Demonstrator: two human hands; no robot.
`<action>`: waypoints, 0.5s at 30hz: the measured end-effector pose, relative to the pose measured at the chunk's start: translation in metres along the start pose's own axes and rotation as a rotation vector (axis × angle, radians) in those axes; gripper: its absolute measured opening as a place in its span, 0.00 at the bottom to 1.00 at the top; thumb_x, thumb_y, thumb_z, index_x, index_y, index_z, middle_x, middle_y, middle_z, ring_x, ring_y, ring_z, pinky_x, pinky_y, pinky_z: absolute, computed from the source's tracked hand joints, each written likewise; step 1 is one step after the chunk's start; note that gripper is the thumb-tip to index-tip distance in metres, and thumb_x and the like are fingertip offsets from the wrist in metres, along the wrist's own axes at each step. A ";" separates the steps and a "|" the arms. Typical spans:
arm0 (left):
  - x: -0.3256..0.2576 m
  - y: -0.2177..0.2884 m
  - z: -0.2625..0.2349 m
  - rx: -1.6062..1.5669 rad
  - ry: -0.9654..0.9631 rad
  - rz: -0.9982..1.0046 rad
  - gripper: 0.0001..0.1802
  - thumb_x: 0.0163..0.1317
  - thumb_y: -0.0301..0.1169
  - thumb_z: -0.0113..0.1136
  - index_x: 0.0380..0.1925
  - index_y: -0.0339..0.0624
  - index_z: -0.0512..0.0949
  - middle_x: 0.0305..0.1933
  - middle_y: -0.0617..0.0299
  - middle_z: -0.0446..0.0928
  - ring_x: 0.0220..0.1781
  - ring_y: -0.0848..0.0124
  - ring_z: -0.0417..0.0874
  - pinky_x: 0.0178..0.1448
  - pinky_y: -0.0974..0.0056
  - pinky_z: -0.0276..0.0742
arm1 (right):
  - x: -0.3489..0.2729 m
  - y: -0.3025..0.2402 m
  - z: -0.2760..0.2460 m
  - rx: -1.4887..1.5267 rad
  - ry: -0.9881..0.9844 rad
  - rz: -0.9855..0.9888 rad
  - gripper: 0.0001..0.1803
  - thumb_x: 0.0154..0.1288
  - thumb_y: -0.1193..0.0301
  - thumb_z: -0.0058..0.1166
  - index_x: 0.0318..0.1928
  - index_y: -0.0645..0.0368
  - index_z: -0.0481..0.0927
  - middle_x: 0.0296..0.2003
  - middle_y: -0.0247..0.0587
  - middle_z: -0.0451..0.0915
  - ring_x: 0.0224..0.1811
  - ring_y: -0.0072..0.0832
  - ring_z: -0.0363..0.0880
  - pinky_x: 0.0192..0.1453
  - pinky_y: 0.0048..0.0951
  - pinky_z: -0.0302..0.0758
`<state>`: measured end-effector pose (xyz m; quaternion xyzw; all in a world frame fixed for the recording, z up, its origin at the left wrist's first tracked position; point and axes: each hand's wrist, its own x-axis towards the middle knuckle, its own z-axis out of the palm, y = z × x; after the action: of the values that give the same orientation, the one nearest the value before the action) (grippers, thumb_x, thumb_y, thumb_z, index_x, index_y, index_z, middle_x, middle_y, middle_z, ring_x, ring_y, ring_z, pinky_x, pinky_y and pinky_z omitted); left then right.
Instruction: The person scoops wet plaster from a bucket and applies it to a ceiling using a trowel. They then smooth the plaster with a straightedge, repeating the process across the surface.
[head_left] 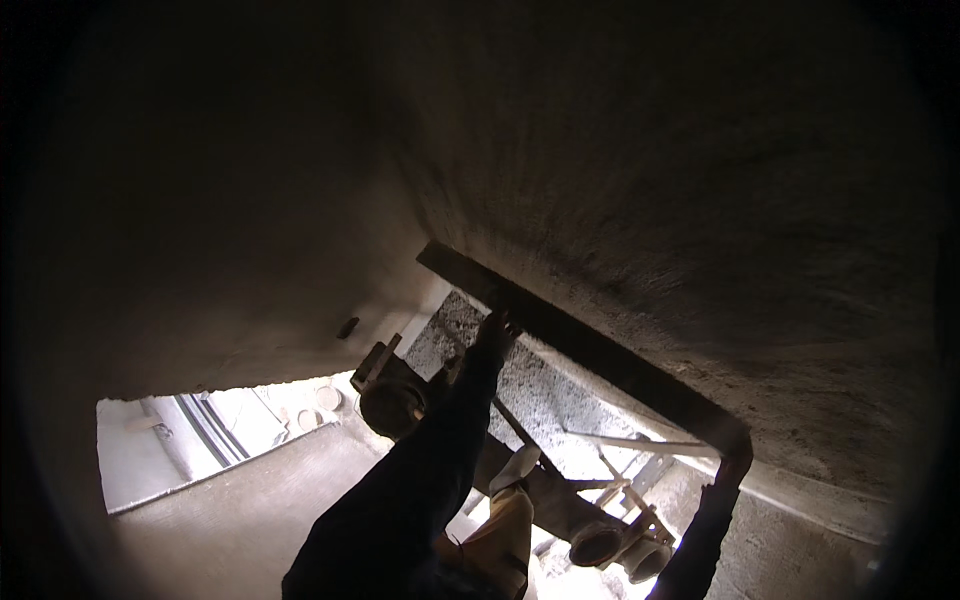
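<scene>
A long dark straightedge [590,345] lies along the rough wall surface [640,230], slanting from upper left to lower right. My left hand [496,328] is raised to its upper part, with the fingers closed at the lower edge. At the other end, my right hand [738,445] is wrapped about the straightedge's tip, though deep shadow hides most of its fingers. Both dark-sleeved arms reach up from the lower edge. How firmly the straightedge presses on the wall cannot be made out.
Below are a dark round pan [392,405], a plank [560,510] and two buckets [597,545]. A light shoe [515,468] and tan trouser leg [510,530] show beside my left arm. A bright opening [210,430] breaks the left wall; a small dark hole [347,327] sits above.
</scene>
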<state>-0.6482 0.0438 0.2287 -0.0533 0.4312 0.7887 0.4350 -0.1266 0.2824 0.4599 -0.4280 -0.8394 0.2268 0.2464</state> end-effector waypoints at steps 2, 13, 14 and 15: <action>0.018 -0.003 0.034 -0.129 0.102 -0.143 0.23 0.64 0.40 0.47 0.57 0.43 0.64 0.55 0.56 0.65 0.50 0.62 0.68 0.55 0.50 0.68 | -0.001 0.030 0.009 0.383 0.164 0.350 0.21 0.67 0.67 0.43 0.56 0.66 0.70 0.54 0.46 0.72 0.56 0.27 0.71 0.57 0.28 0.70; 0.102 -0.017 0.014 0.531 0.022 0.056 0.18 0.63 0.31 0.46 0.52 0.40 0.68 0.49 0.53 0.72 0.45 0.63 0.75 0.50 0.57 0.73 | 0.006 0.182 0.093 -0.493 0.089 -0.022 0.17 0.63 0.72 0.46 0.51 0.63 0.74 0.45 0.43 0.78 0.47 0.27 0.76 0.48 0.27 0.74; 0.114 -0.020 0.003 0.386 0.067 0.080 0.17 0.62 0.28 0.47 0.52 0.40 0.69 0.47 0.53 0.73 0.44 0.63 0.76 0.48 0.59 0.74 | 0.012 0.197 0.104 -0.500 0.099 -0.099 0.17 0.63 0.74 0.46 0.52 0.62 0.74 0.45 0.42 0.78 0.47 0.26 0.76 0.48 0.26 0.74; 0.115 -0.022 0.005 0.502 0.081 0.134 0.17 0.61 0.26 0.47 0.51 0.39 0.70 0.46 0.52 0.74 0.43 0.64 0.77 0.46 0.60 0.75 | 0.007 0.206 0.105 -0.525 0.107 -0.158 0.17 0.62 0.75 0.46 0.52 0.62 0.74 0.45 0.41 0.78 0.46 0.25 0.76 0.48 0.25 0.74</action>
<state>-0.7013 0.1265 0.1657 0.0534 0.6332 0.6810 0.3638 -0.0692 0.3804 0.2577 -0.4219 -0.8860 -0.0415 0.1880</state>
